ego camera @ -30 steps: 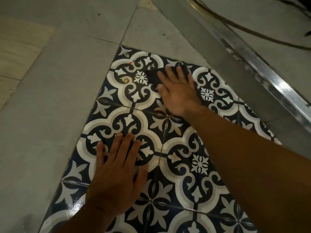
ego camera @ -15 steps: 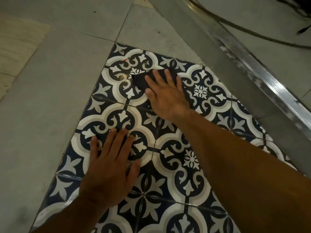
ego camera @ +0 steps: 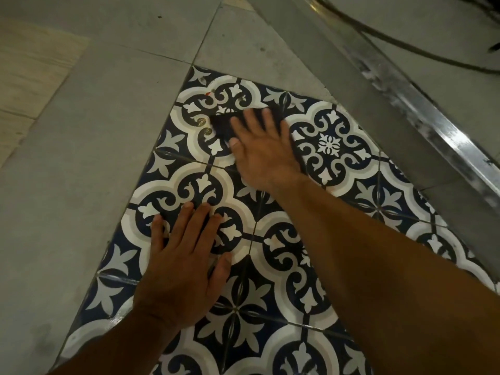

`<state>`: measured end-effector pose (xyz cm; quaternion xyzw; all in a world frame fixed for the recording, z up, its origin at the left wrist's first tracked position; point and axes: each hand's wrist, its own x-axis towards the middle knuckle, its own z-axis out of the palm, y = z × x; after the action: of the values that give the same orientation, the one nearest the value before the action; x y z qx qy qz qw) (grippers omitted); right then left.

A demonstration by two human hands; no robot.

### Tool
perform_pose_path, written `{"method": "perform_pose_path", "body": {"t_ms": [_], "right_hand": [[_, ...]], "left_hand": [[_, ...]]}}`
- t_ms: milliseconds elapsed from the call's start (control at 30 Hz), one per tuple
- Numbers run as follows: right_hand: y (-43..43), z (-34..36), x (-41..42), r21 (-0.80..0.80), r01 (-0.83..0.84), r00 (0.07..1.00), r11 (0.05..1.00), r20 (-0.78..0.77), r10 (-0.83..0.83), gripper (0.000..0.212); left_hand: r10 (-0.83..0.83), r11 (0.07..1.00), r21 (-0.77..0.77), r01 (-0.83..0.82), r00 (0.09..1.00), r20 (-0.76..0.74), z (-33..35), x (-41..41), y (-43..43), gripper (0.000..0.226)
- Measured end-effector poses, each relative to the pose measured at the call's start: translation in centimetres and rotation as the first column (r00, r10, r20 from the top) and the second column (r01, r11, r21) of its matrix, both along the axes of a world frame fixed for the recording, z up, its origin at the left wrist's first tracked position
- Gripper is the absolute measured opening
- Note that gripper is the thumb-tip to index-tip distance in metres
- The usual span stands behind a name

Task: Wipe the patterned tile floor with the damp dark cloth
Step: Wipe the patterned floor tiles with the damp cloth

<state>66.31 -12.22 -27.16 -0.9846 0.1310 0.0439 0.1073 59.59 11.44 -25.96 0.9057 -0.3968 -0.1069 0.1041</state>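
- The cloth (ego camera: 223, 128) is pressed flat under the right hand (ego camera: 263, 155), fingers spread, not clenched.
- The left hand (ego camera: 181, 269) is laid open on the glossy tile floor (ego camera: 338, 147), empty.
- Two small spots (ego camera: 204, 126) are seen beside the cloth.

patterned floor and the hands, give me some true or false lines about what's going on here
1. The right hand presses the dark cloth flat on the patterned tiles. True.
2. The left hand holds a second cloth. False: it rests bare and flat on the tiles.
3. The cloth lies on the plain grey floor. False: it is on the patterned tiles.
4. A metal strip runs along the upper right. True.
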Motion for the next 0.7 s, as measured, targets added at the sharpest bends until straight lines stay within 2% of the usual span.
{"method": "perform_pose_path", "body": {"t_ms": [100, 200, 333, 433, 600, 700], "right_hand": [[1.0, 0.2, 0.1, 0.008, -0.224, 0.974, 0.975, 0.024, 0.224, 0.056], [-1.3, 0.4, -0.6, 0.028, -0.291, 0.957, 0.956, 0.004, 0.291, 0.055], [-7.4, 0.5, -3.7, 0.005, -0.042, 0.999, 0.999, 0.006, 0.042, 0.056], [-11.8, 0.6, -7.4, -0.020, 0.151, 0.988, 0.988, -0.011, -0.151, 0.062], [-11.4, 0.2, -8.6, 0.002, 0.302, 0.953, 0.953, -0.001, -0.302, 0.059], [-9.2, 0.5, -9.2, 0.057, 0.232, 0.973, 0.971, -0.017, -0.231, 0.057]], "left_hand": [[0.002, 1.000, -0.012, -0.002, 1.000, 0.006, 0.0, 0.0, 0.0, 0.061], [-0.004, 1.000, -0.019, 0.004, 1.000, 0.000, 0.0, 0.0, 0.0, 0.061], [0.005, 1.000, -0.001, -0.005, 1.000, -0.011, 0.2, 0.0, 0.0, 0.062], [0.008, 1.000, -0.007, -0.008, 1.000, -0.014, 0.4, 0.0, -0.2, 0.063], [0.013, 1.000, -0.009, -0.013, 1.000, -0.014, 0.5, 0.0, -0.2, 0.063], [0.009, 1.000, -0.020, -0.009, 1.000, -0.016, 0.5, -0.1, -0.3, 0.064]]}}
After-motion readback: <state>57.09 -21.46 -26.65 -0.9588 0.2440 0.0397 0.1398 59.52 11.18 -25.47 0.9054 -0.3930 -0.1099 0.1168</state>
